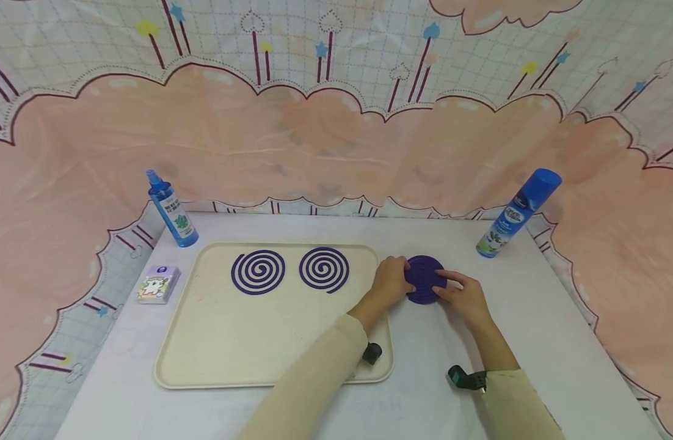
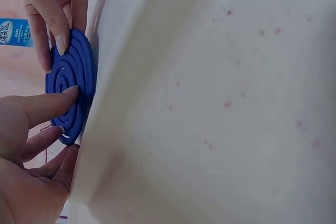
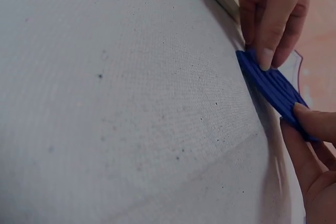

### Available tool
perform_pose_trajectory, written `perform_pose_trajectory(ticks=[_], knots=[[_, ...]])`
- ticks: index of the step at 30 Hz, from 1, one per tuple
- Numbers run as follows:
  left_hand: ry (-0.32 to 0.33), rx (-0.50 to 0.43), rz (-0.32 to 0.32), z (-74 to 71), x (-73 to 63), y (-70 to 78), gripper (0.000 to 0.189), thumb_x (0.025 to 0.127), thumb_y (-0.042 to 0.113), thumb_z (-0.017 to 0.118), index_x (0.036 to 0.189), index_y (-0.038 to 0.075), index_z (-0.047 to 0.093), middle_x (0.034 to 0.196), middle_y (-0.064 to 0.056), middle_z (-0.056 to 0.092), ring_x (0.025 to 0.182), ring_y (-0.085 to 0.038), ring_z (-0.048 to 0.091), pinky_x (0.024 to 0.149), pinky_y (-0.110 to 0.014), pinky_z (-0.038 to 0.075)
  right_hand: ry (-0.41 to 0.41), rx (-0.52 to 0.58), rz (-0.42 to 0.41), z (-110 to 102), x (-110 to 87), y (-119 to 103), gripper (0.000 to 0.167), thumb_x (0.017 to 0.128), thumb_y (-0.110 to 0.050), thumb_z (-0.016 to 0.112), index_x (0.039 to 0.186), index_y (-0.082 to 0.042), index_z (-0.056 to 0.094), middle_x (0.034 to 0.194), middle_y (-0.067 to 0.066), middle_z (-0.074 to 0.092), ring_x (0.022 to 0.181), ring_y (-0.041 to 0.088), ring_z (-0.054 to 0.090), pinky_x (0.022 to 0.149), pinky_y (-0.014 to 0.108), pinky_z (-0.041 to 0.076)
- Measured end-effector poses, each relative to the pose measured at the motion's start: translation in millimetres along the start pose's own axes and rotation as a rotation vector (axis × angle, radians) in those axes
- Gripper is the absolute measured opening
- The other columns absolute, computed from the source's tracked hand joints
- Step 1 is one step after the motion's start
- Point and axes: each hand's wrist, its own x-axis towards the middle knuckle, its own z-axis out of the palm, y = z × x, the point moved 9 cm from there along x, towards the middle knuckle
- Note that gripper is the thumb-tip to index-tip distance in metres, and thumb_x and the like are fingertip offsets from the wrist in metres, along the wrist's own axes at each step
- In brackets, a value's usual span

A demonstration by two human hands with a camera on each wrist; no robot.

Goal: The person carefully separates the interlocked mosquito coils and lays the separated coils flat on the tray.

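Observation:
Both hands hold a dark blue mosquito coil (image 1: 425, 281), its rings packed close together, just right of the tray. My left hand (image 1: 390, 281) pinches its left side, and in the left wrist view the left thumb (image 2: 50, 106) lies across the face of the rings. On the opposite side, my right hand (image 1: 468, 299) grips the edge between thumb and fingers. The right wrist view shows the coil (image 3: 273, 87) tilted, close over the white table. Two looser spiral coils lie on the tray: one coil (image 1: 258, 272) at the left, another coil (image 1: 323, 269) beside it.
The cream tray (image 1: 248, 348) takes up the table's left and middle. A blue spray bottle (image 1: 173, 211) stands behind its left corner, above a small lilac box (image 1: 158, 285). At the back right stands a blue aerosol can (image 1: 515, 214). Patterned cloth (image 1: 325, 146) hangs behind.

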Motion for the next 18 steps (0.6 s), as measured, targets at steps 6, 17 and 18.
perform_pose_trajectory(ticks=[6,17,18], knots=[[0.001,-0.027,0.014,-1.8,-0.5,-1.7,0.045,0.081,0.026,0.087,0.119,0.009,0.07,0.115,-0.007,0.07,0.112,-0.022,0.065,0.099,-0.031,0.053,0.003,0.034,-0.017,-0.6,-1.0,-2.2,0.052,0.094,-0.009,0.072,0.142,0.002,0.056,0.153,0.027,0.048,0.086,-0.016,0.06,0.077,0.004,0.05],[0.042,-0.103,0.039,-11.8,-3.0,-7.7,0.04,0.081,0.02,0.086,0.117,0.009,0.071,0.114,-0.01,0.065,0.109,-0.024,0.064,0.099,-0.033,0.053,-0.013,0.132,-0.042,1.6,2.2,-7.1,0.051,0.095,-0.002,0.068,0.143,0.005,0.053,0.149,0.031,0.051,0.091,-0.015,0.064,0.082,0.008,0.056],[0.052,-0.125,0.041,-13.3,-3.1,-9.3,0.039,0.081,0.018,0.086,0.116,0.009,0.071,0.114,-0.01,0.065,0.107,-0.024,0.064,0.098,-0.033,0.053,-0.018,0.141,-0.042,2.4,2.4,-7.7,0.051,0.095,-0.002,0.068,0.144,0.005,0.052,0.15,0.031,0.05,0.093,-0.015,0.065,0.082,0.009,0.057]])
